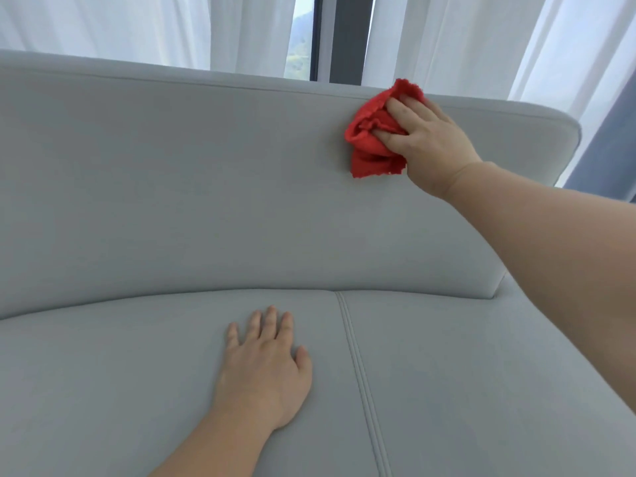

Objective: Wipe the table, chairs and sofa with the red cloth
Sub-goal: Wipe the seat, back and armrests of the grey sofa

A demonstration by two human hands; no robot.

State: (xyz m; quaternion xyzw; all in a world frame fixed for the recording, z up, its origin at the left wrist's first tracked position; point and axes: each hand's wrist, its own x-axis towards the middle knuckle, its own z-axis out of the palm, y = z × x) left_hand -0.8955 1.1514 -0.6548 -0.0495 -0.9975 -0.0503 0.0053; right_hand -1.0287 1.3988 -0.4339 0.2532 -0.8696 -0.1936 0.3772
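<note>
High on the upright back of the pale grey fabric sofa (206, 184), near its top seam towards the right end, the bunched red terry cloth (370, 139) is pressed against the upholstery. The right grip (430, 139) (a bare hand) has its fingers dug into the folds, clutching the cloth and holding it to the backrest. The left grip (265, 366) lies flat and released on the seat cushion, fingers spread, holding nothing.

The cloth looks light, soft and limp. It probably crumples at once and carries no weight, so a bunched handful in the middle should serve better than a corner, which would trail loose. Its frayed lower edge hangs free. The sofa cover looks smooth and slightly yielding.

No brand, label or writing can be read on anything. White sheer curtains (137, 25) hang behind.
</note>
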